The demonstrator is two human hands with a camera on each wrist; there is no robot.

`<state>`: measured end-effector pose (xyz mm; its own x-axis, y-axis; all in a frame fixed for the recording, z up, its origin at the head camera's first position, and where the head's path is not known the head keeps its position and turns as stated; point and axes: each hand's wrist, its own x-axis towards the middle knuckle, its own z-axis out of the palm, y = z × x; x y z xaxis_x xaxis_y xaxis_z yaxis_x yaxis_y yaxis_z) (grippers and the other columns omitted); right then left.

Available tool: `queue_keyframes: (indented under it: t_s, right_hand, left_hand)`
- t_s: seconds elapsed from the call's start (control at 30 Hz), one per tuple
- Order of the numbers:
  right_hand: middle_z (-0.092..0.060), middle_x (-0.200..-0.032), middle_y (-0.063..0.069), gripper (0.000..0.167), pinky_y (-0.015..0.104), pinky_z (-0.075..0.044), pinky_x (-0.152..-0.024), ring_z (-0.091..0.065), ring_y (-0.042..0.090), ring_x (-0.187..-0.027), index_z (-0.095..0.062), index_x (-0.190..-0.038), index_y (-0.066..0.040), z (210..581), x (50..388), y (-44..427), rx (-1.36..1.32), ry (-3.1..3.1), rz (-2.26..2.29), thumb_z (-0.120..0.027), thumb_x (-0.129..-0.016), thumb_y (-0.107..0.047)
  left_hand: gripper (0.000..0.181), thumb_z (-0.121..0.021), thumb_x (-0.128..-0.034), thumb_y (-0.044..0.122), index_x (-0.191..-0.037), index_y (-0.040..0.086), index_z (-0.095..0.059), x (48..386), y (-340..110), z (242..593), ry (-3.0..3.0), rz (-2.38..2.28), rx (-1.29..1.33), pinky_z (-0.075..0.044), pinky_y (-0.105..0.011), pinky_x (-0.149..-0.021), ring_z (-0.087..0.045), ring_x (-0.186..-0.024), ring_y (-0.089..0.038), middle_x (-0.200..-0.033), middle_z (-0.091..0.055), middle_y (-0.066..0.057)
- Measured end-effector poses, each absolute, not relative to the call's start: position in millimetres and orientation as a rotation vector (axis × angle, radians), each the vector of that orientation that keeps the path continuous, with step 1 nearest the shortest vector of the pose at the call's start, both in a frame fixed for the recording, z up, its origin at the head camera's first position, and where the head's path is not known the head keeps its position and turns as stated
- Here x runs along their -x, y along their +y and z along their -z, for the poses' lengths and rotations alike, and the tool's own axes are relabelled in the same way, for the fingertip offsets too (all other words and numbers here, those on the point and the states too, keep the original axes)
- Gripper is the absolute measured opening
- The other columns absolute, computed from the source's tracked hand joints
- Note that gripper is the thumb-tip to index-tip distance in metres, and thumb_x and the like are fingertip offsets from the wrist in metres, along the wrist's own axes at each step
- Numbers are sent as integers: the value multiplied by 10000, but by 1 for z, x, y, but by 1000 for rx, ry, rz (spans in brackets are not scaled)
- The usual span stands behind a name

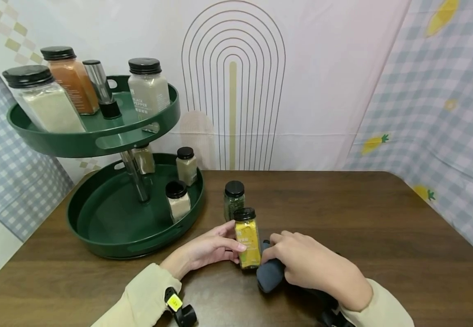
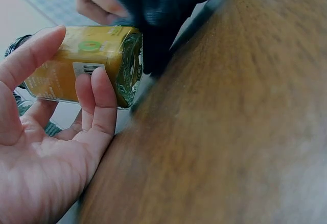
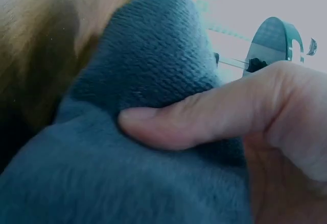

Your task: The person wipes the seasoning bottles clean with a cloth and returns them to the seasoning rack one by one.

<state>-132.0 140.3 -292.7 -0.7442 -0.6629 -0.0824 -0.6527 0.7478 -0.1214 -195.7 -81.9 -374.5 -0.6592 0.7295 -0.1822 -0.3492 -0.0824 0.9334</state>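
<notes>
My left hand [image 1: 216, 247] holds a square glass spice jar [image 1: 247, 240] with yellow contents and a black lid, slightly tilted. In the left wrist view the thumb lies along one face of the jar [image 2: 76, 66] and curled fingertips press near a barcode label. Bunched in my right hand [image 1: 301, 256] is a blue-grey cloth [image 1: 270, 274], close against the jar's lower right side. The right wrist view shows the thumb pressing into the soft cloth [image 3: 148, 55]. Just behind the yellow jar stands a jar of green herbs [image 1: 234, 197], partly hidden by it.
A two-tier green turntable rack [image 1: 97, 247] stands at the left. Its upper tray carries several items, among them an orange-brown spice jar [image 1: 72, 84] and a silver grinder [image 1: 101, 86]. Smaller jars, such as a pale one [image 1: 179, 206], stand on the lower tray. Wooden tabletop [image 1: 367, 218] extends right.
</notes>
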Motion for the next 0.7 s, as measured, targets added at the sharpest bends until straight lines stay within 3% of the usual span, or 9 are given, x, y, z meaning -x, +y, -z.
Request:
queue_keyframes:
  t_s: [0.2,0.43,0.7]
  right_hand:
    - [-615,-1135,43,403,440,-481,-856,-559,256,-1082,-714,-950,-295,294,133,140,837,2734,94,-644,-766,56]
    - [-548,-880,-2,404,326,-424,-536,-544,203,-779,-679,-1018,-230,278,134,151,899,3155,-2,-656,-695,11]
    - [-571,-918,-14,430,339,-502,-614,-570,170,-783,-663,-1073,-223,278,134,141,1007,3360,291,-671,-709,6]
  left_hand:
    - [754,-605,-846,90,-1462,77,-169,196,-82,374,1438,-1837,-414,-484,-304,-807,-559,-1001,-186,-1367,-398,-174]
    - [693,-601,-846,57,-1433,53,-233,196,-81,375,1427,-1847,-437,-492,-313,-809,-561,-1001,-195,-1354,-389,-165]
    - [692,-620,-871,80,-1455,100,-250,196,-83,376,1429,-1803,-502,-494,-346,-868,-531,-1066,-211,-1364,-391,-160]
